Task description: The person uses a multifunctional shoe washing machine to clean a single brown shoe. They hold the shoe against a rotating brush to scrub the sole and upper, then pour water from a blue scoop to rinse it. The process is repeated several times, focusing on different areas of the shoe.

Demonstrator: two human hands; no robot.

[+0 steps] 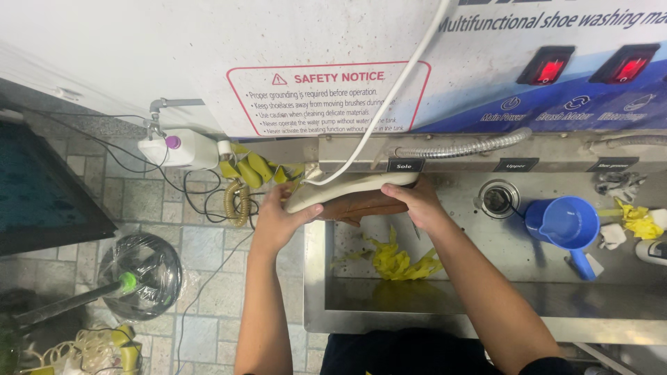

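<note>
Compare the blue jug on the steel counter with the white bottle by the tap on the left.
The blue jug is open-topped, showing its inside; the white bottle is closed with a purple cap. The jug has a handle sticking out toward the viewer; the bottle shows none. The jug stands to the right of the person's right hand on the steel counter; the bottle sits off the counter, left of the left hand. Both look like plastic.
</note>
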